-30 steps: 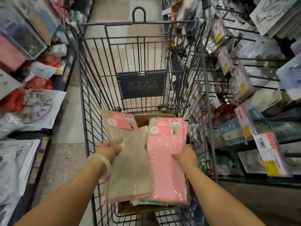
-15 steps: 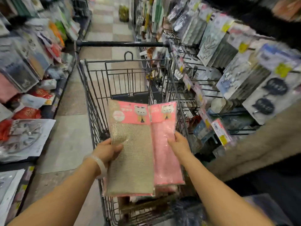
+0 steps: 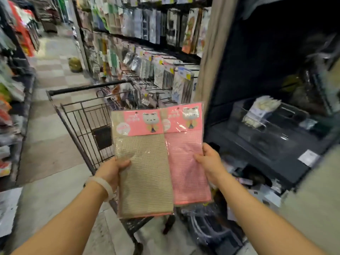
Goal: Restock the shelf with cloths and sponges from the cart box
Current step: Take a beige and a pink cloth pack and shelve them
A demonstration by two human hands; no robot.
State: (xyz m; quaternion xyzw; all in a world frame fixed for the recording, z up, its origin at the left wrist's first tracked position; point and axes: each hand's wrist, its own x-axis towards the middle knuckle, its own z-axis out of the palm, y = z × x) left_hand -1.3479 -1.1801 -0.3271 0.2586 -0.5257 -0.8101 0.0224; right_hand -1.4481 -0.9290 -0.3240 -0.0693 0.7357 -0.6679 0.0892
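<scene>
Your left hand [image 3: 112, 167] grips the beige cloth pack [image 3: 145, 173], thumb over its front. Your right hand [image 3: 209, 161] pinches the pink cloth pack [image 3: 185, 162] at its 3 o'clock edge. Both packs overlap, raised upright above the cart [image 3: 82, 115], with the dark shelf [image 3: 266, 144] at 2 o'clock.

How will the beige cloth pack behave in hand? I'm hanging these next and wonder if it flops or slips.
The beige cloth pack probably flops: it is thin folded fabric, though its card header looks stiffer. It seems light, since the left hand holds it by one edge. The glossy plastic sleeve could be slippery against the pink cloth pack.
</scene>
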